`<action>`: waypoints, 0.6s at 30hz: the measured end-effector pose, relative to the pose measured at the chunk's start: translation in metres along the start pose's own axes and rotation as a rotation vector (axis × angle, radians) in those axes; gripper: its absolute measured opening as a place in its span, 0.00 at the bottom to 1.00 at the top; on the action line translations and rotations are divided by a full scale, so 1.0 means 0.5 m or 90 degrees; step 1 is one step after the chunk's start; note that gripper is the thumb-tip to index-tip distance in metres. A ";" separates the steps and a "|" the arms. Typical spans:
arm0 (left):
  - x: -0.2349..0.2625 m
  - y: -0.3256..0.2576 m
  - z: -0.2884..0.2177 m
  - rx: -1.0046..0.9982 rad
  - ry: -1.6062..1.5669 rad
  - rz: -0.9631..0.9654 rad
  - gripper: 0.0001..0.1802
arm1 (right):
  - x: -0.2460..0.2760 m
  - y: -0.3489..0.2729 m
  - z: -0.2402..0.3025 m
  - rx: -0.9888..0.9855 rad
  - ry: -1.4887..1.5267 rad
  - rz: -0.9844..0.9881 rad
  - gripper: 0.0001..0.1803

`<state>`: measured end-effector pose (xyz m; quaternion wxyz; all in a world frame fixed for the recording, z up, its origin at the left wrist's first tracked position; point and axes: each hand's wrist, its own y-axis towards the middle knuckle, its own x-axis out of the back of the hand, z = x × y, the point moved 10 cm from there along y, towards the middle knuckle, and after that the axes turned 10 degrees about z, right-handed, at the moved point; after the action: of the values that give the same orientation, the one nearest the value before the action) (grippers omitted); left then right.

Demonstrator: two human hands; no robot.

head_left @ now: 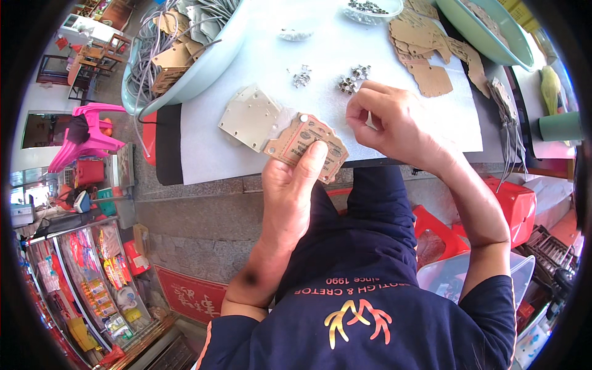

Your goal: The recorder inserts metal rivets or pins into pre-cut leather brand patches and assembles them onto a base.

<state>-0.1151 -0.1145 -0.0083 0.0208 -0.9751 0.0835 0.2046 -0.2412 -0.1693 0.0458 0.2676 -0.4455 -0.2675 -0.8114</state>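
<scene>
My left hand (288, 188) grips a brown printed cardboard tag (299, 137) with a scalloped edge, thumb pressed on its face. A small white round piece sits at the tag's upper corner. Against its left side lies a pale grey plate (250, 116) dotted with small holes. My right hand (398, 123) is closed in a pinch just right of the tag; whatever its fingertips hold, if anything, is hidden. Beyond that hand is a cluster of small dark-centred metal fasteners (353, 79). A second little heap of silvery fasteners (302, 78) lies to its left.
A pale blue basin (206, 77) of cords and tags stands at the far left of the white-covered table (209, 160). Loose cardboard tags (428, 77) lie at the right, near a green basin (515, 52). Clear dishes of fasteners (370, 9) sit at the back. Corded tags (505, 111) hang over the right edge.
</scene>
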 end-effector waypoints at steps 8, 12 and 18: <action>-0.021 0.006 -0.009 -0.002 0.029 0.028 0.17 | -0.070 -0.013 -0.040 -0.165 0.678 0.105 0.09; -0.027 0.006 -0.015 -0.016 0.031 0.043 0.17 | -0.076 -0.013 -0.031 -0.176 0.798 0.172 0.09; -0.042 0.003 -0.018 0.003 0.039 0.076 0.15 | -0.078 -0.015 -0.026 -0.169 0.814 0.235 0.11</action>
<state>-0.1309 -0.1135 0.0085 0.0084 -0.9742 0.1425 0.1751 -0.2358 -0.1648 0.0044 0.4504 0.0545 0.1256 -0.8822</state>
